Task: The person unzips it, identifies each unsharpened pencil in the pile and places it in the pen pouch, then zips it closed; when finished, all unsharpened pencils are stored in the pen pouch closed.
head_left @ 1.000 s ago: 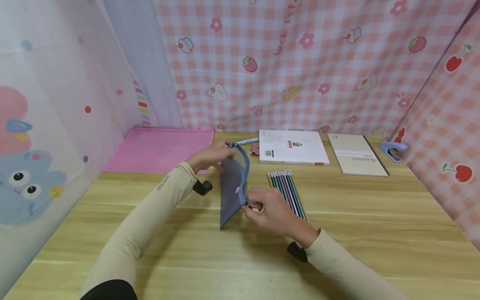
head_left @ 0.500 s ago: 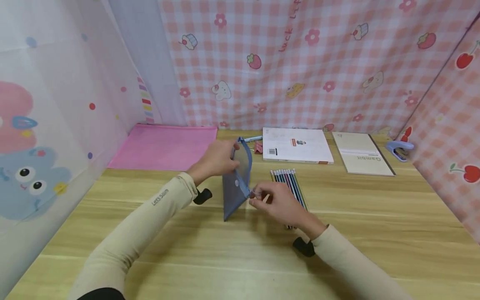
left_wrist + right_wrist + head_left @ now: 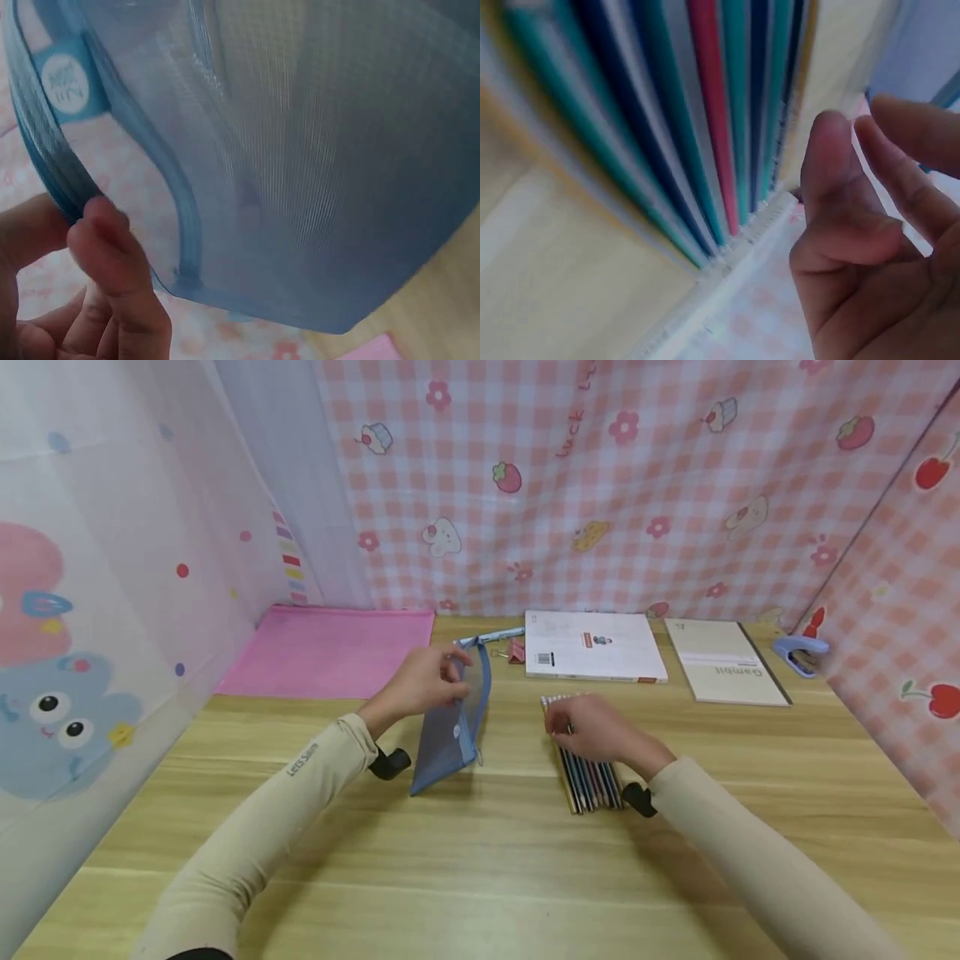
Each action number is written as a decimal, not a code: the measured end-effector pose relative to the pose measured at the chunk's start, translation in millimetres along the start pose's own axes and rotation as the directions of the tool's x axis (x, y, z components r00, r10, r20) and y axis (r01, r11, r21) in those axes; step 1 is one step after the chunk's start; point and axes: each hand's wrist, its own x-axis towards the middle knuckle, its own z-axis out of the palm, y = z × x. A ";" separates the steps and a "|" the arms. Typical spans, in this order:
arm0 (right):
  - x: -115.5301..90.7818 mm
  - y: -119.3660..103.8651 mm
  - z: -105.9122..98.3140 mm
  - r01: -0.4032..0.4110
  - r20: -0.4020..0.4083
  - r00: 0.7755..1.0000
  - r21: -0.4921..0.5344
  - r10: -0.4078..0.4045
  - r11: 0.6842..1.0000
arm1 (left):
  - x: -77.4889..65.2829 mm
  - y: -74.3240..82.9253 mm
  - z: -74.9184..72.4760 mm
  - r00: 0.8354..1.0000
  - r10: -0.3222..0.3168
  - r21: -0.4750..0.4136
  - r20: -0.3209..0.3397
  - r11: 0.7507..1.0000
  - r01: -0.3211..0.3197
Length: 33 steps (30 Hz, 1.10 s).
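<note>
My left hand (image 3: 429, 681) pinches the zipper edge of a blue mesh zip pouch (image 3: 442, 743) between thumb and finger. The pouch stands on its side on the table with its mouth gaping to the right. In the left wrist view the mesh (image 3: 300, 165) fills most of the picture, and a round white label (image 3: 65, 82) shows on the edge. Over a row of striped pencils (image 3: 588, 781) hovers my right hand (image 3: 600, 727), its fingers loosely bent around nothing. The right wrist view shows the pencils (image 3: 705, 112) lying side by side, apart from the fingers.
A pink pouch (image 3: 330, 652) lies at the back left. Behind the blue pouch are a light blue pen (image 3: 501, 634) and a pink binder clip (image 3: 516, 651). A white book (image 3: 592, 647), a beige notebook (image 3: 723, 664) and a lilac stapler-like object (image 3: 801, 656) line the back right.
My right hand has let go of the zipper end and moved right, over the pencils. My left hand still holds the pouch, which has tilted and shifted slightly left.
</note>
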 end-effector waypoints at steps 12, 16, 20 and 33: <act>28.4 -14.0 11.1 -0.090 0.150 0.983 -0.081 0.101 0.993 | -3.2 -1.8 1.6 0.997 -0.080 -0.185 0.016 0.979 0.081; 36.8 -26.4 16.8 -0.183 0.142 0.970 -0.123 0.200 0.975 | -5.1 -2.9 2.5 0.994 -0.098 -0.219 0.038 0.970 0.104; 41.2 -29.6 19.5 -0.247 0.107 0.960 -0.098 0.257 0.964 | -4.2 -4.8 4.5 0.995 -0.085 -0.229 0.051 0.969 0.095; 58.7 -29.8 -7.9 -0.057 -0.234 0.897 0.780 0.376 0.623 | -5.1 -1.8 10.2 1.000 -0.020 -0.191 0.005 0.981 0.020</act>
